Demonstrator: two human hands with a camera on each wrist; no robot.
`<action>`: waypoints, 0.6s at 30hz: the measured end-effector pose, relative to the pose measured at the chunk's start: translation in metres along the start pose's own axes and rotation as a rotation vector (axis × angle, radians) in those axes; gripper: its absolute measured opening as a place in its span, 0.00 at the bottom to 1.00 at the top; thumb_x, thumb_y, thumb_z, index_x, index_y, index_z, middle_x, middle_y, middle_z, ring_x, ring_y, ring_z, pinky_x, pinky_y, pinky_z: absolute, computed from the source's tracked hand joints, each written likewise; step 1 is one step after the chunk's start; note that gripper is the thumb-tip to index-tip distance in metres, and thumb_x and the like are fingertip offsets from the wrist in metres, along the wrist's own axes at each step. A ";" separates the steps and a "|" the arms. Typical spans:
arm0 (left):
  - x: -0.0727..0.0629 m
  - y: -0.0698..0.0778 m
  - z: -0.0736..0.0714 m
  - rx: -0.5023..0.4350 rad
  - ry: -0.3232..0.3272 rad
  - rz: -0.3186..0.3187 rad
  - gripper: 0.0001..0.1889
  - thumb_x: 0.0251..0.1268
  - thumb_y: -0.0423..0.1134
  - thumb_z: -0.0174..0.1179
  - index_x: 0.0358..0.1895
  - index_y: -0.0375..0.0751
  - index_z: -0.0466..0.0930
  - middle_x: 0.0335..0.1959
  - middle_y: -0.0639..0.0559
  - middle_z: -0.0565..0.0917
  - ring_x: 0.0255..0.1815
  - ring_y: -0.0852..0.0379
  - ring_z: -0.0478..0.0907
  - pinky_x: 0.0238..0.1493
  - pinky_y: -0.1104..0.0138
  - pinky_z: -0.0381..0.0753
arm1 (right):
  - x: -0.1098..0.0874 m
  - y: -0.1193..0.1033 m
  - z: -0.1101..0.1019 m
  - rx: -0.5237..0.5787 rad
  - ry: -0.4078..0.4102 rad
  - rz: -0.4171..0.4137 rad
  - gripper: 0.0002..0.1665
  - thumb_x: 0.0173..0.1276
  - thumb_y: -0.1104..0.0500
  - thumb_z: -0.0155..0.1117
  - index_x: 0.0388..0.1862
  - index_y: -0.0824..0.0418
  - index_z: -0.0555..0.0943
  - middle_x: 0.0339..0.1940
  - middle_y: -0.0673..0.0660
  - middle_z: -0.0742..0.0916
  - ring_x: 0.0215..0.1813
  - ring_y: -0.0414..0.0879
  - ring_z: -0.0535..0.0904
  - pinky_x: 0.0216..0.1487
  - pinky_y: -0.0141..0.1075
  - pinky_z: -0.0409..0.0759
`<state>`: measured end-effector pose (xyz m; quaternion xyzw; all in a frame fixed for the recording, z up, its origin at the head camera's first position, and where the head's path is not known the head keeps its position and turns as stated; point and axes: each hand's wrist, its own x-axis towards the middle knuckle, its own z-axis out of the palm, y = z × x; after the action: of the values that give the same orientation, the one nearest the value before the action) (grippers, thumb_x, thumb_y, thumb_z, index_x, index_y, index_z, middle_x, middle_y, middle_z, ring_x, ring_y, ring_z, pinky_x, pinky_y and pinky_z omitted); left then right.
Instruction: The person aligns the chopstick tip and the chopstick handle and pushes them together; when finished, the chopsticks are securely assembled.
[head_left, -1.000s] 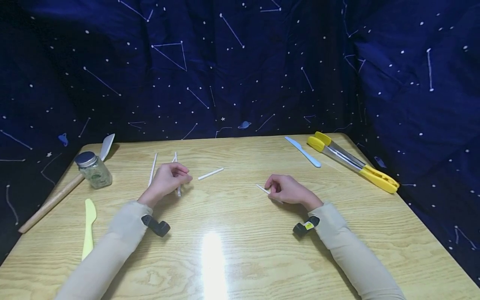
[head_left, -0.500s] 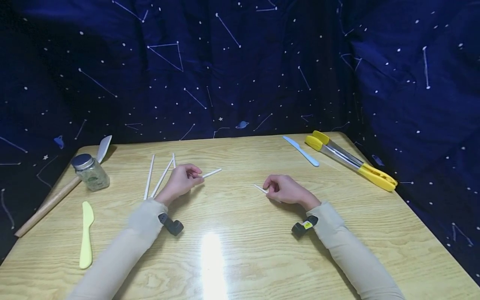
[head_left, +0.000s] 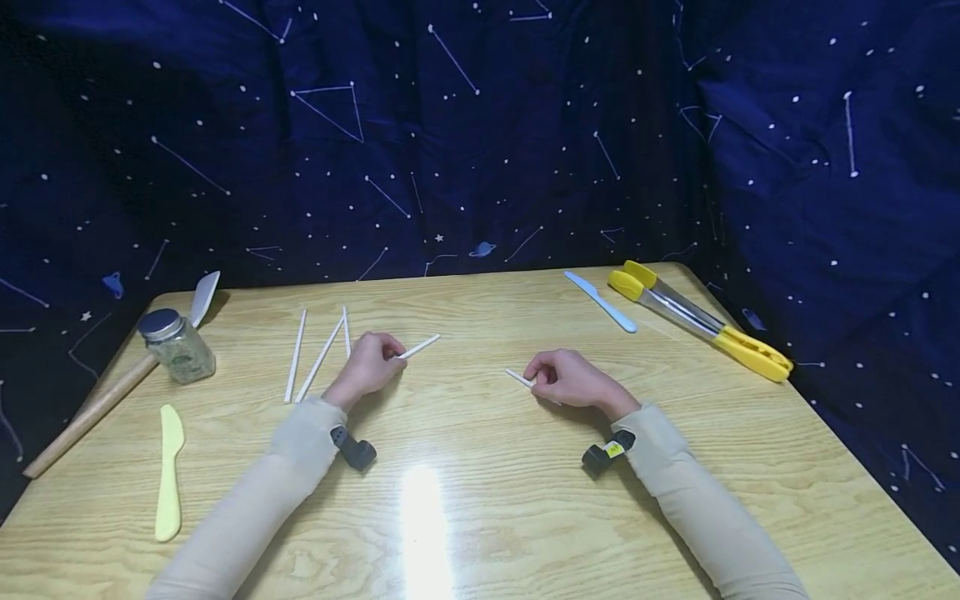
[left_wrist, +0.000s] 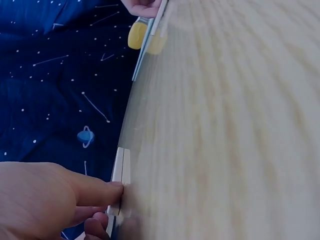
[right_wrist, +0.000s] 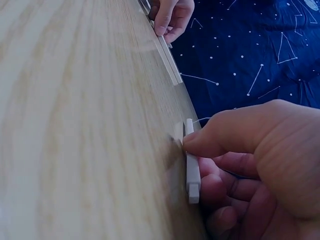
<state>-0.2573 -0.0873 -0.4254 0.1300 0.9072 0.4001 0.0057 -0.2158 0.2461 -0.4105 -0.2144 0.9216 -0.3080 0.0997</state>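
Note:
In the head view my left hand (head_left: 371, 367) pinches the near end of a thin white stick (head_left: 422, 345) that slants away to the right. The left wrist view shows the thumb pressed on this stick (left_wrist: 117, 167), low against the tabletop. My right hand (head_left: 572, 379) holds another white stick (head_left: 517, 377) between thumb and fingers; its left end pokes out past the fingertips. Seen from the right wrist, that stick (right_wrist: 193, 170) has a squared, narrower tip. Left of my left hand lie more white sticks (head_left: 296, 357), two of which meet at their far ends.
A pale yellow knife (head_left: 170, 475) lies at the left. Behind it a glass jar (head_left: 180, 350) with a dark lid stands by a wooden-handled spatula (head_left: 105, 408). A blue knife (head_left: 602, 302) and yellow-tipped tongs (head_left: 697, 321) lie back right on the wooden table (head_left: 510, 508).
My left hand has moved right from the group of sticks to the separate slanted stick and taken hold of its near end. The right hand has stayed almost still with its stick.

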 end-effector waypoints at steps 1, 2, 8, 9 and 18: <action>0.000 0.001 0.000 0.007 0.000 -0.006 0.05 0.56 0.28 0.62 0.35 0.31 0.83 0.28 0.46 0.79 0.33 0.52 0.71 0.37 0.65 0.70 | 0.000 0.000 0.000 -0.001 0.000 -0.001 0.09 0.58 0.67 0.64 0.39 0.64 0.81 0.23 0.49 0.77 0.28 0.39 0.71 0.32 0.28 0.70; 0.000 0.001 0.001 0.014 0.000 -0.009 0.04 0.57 0.28 0.62 0.35 0.30 0.83 0.27 0.46 0.78 0.31 0.53 0.71 0.35 0.66 0.69 | 0.000 0.000 -0.001 0.000 0.000 0.001 0.09 0.58 0.67 0.64 0.39 0.64 0.81 0.23 0.49 0.77 0.28 0.39 0.71 0.32 0.28 0.70; -0.003 0.004 0.002 0.040 -0.009 -0.038 0.04 0.62 0.29 0.60 0.35 0.30 0.83 0.25 0.49 0.75 0.29 0.56 0.68 0.31 0.69 0.66 | 0.001 0.000 0.000 0.018 -0.021 0.010 0.09 0.58 0.67 0.62 0.39 0.64 0.81 0.23 0.48 0.77 0.27 0.39 0.71 0.30 0.27 0.70; -0.004 0.004 0.002 0.037 -0.006 -0.038 0.04 0.62 0.30 0.60 0.35 0.31 0.83 0.26 0.49 0.76 0.29 0.56 0.68 0.32 0.69 0.66 | 0.001 0.001 -0.001 0.028 -0.028 0.012 0.09 0.58 0.67 0.62 0.40 0.64 0.81 0.23 0.48 0.77 0.27 0.39 0.71 0.29 0.27 0.70; -0.009 0.009 0.002 0.009 -0.016 -0.024 0.05 0.65 0.32 0.58 0.37 0.32 0.81 0.31 0.46 0.78 0.32 0.54 0.71 0.35 0.67 0.69 | 0.009 -0.003 -0.005 0.103 -0.028 -0.016 0.09 0.60 0.67 0.60 0.40 0.66 0.81 0.23 0.49 0.78 0.24 0.38 0.72 0.26 0.27 0.69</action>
<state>-0.2459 -0.0819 -0.4210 0.1223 0.9105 0.3947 0.0174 -0.2242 0.2427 -0.4050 -0.2208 0.9011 -0.3530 0.1211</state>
